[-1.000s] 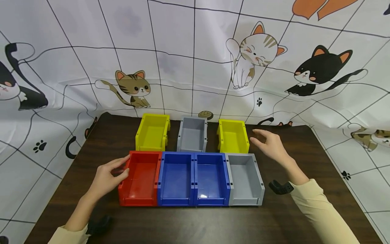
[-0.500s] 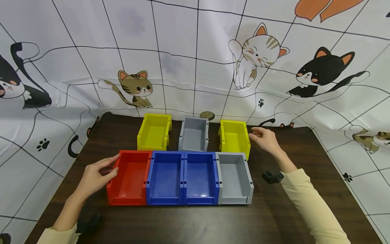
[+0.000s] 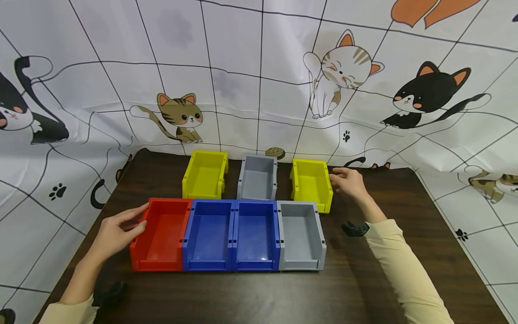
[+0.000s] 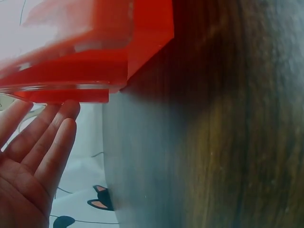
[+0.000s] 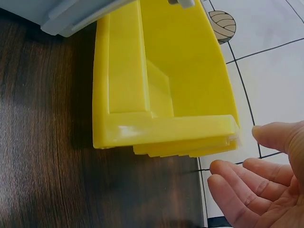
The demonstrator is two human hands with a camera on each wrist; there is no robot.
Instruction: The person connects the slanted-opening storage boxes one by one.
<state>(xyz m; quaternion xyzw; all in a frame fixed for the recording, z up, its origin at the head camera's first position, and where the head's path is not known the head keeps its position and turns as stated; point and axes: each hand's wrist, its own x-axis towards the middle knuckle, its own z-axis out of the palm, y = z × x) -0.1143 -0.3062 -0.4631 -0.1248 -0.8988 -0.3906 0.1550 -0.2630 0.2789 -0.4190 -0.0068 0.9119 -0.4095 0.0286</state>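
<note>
Far left: light sleeve at my left wrist, black strap piece beneath it, dark wood-grain table below. My left hand is released, fingers extended, tips against the outer left wall of the red bin, no grip on it. My left wrist view shows the palm, with the long fingers reaching the red edge.

The red bin is first in the front row. Next, side by side and touching: left blue bin, right blue bin, front grey bin. All four have their low lips towards me.

Back row, also left to right, gaps between: left yellow bin, behind the left blue one; back grey bin, behind the right blue one; right yellow bin, behind the front grey bin and offset to its right. Cannot tell whether those last two touch.

White cloth printed with grid lines and cats rises behind the table; a tabby print sits above the left yellow bin.

Right side: my right hand is relaxed, fingers loosely bent, holding nothing, just beside the right wall of the right yellow bin. My right wrist view shows a slim gap between thumb and rim. Behind that hand, another black strap piece and the right sleeve.
</note>
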